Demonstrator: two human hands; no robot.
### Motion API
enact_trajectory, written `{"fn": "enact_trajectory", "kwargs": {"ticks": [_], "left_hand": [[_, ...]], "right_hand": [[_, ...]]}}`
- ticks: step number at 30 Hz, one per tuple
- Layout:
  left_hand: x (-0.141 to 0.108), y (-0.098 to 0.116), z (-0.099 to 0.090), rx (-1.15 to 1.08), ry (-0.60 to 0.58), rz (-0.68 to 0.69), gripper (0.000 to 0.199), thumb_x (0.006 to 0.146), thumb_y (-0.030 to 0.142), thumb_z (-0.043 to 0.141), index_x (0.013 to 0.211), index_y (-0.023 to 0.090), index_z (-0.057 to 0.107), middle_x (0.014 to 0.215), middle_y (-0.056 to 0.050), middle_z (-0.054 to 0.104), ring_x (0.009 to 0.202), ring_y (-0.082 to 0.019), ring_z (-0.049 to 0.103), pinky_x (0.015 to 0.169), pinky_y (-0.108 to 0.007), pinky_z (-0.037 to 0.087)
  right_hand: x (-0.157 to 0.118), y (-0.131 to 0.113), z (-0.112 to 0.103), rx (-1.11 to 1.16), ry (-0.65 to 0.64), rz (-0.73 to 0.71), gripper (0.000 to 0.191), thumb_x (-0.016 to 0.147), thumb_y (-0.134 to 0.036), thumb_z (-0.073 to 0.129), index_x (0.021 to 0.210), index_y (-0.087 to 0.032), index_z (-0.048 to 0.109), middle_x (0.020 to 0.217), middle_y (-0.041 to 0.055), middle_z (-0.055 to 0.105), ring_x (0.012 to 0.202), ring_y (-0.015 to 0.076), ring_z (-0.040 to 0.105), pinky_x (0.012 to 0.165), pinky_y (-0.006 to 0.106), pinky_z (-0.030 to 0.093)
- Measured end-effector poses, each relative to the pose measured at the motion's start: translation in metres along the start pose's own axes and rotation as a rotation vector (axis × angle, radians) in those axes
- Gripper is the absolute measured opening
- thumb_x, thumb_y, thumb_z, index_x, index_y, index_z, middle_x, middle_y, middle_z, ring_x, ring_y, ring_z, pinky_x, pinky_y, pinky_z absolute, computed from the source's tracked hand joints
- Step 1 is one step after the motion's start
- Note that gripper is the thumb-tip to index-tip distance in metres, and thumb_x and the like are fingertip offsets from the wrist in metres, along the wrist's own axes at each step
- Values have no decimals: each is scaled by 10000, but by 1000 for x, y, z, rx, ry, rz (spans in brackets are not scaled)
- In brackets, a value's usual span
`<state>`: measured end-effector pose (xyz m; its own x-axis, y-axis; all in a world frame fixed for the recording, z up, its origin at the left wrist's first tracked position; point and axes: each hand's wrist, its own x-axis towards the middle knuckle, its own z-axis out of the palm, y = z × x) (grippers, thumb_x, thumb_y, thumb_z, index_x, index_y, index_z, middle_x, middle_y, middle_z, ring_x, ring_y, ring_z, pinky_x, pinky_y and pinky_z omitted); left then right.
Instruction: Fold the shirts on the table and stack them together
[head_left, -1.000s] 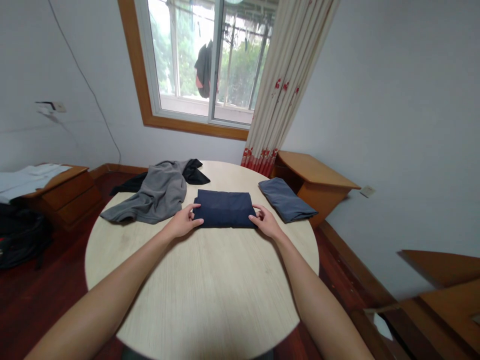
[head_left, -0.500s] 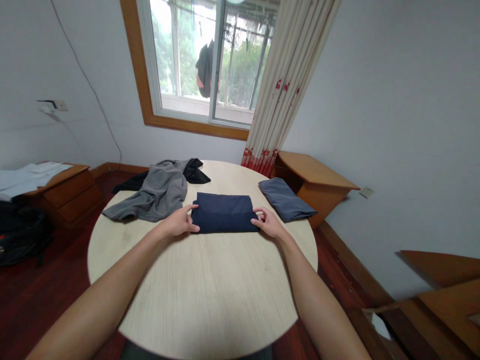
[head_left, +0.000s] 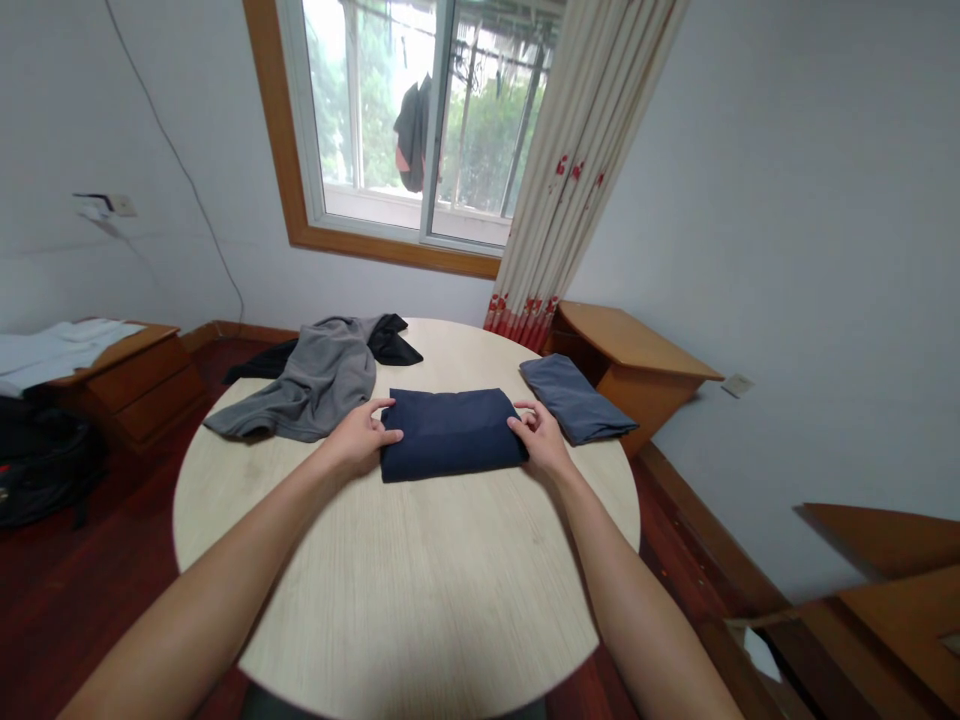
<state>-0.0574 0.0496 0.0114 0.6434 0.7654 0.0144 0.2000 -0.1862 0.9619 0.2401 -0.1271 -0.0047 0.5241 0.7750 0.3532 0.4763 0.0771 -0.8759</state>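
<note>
A dark blue folded garment lies as a flat rectangular bundle near the middle of the round table. At its left edge, my left hand pinches the cloth, thumb on top and fingers along the side. My right hand grips the opposite edge in much the same way, with the thumb over the cloth. Whether the garment is a shirt or trousers cannot be made out. To the left, a crumpled grey garment rests beside a black cloth. A slate-blue folded garment lies on the right.
Beyond the table on the right stands a wooden desk. A low cabinet with papers and a black backpack are at the left. A curtain hangs by the window. Wooden furniture fills the lower right.
The near edge of the dark blue garment has come slightly towards me, and the bundle looks a little wider and deeper. My right hand has shifted slightly right; both hands stay at the side edges.
</note>
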Motion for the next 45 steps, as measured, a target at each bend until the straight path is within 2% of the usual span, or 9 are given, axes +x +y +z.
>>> {"fn": "enact_trajectory", "kwargs": {"ticks": [4,14,22,26,30,33,37,41,45], "left_hand": [[1,-1,-6,-31,-101,-107,1058,640,385,843,1511,57,339,552,77,558,458,-133,495,497,-258,354],[37,-9,4,264,229,69,589,750,365,698,1265,84,647,608,30,604,637,-187,608,642,-278,433],[26,2,-8,149,170,125,631,757,351,667,1311,56,601,546,61,559,475,-140,518,534,-262,403],[24,-4,-11,245,165,32,552,763,308,670,1264,77,630,534,53,568,530,-166,575,572,-269,436],[15,5,-8,594,212,57,469,812,321,670,1234,117,666,796,-57,718,818,-246,677,748,-330,495],[1,23,10,826,293,315,437,912,395,576,1259,145,663,1181,-139,703,1128,-299,616,946,-401,475],[-14,28,54,945,58,570,509,1002,494,402,1380,213,597,1508,-92,521,1408,-287,429,1173,-470,305],[-15,15,77,1035,-127,411,625,1015,560,306,1523,223,441,1622,-73,338,1520,-306,239,1214,-559,183],[-6,10,66,1081,-148,333,666,1011,597,269,1557,233,382,1650,-50,259,1539,-297,174,1223,-549,155]], "right_hand": [[1,6,0,-64,-91,57,411,729,-458,665,1049,-211,589,618,-82,421,560,133,433,542,256,334],[24,19,16,-170,-76,-30,440,818,-412,616,1193,-202,709,1243,118,699,1050,256,648,959,419,490],[18,7,15,-211,10,-75,487,849,-408,612,1272,-179,689,1280,110,690,726,163,636,775,351,547],[14,1,18,-381,-43,-94,431,862,-298,578,1253,-160,696,1240,117,706,908,209,672,879,368,532],[7,-15,22,-679,-82,-73,397,913,-258,548,1278,-163,673,1311,133,668,1148,255,628,1019,411,461],[-2,-40,35,-893,-50,-139,428,960,-331,532,1343,-164,622,1443,162,565,1321,306,511,1111,489,356],[-10,-63,67,-917,-244,-373,481,1021,-372,408,1455,-196,515,1572,104,429,1468,254,344,1214,497,175],[-8,-54,82,-910,-462,-311,540,1046,-419,305,1537,-216,404,1624,57,335,1520,224,247,1234,507,122],[1,-38,72,-911,-478,-174,645,1028,-571,281,1560,-215,362,1641,57,294,1534,227,207,1240,501,111]]}}
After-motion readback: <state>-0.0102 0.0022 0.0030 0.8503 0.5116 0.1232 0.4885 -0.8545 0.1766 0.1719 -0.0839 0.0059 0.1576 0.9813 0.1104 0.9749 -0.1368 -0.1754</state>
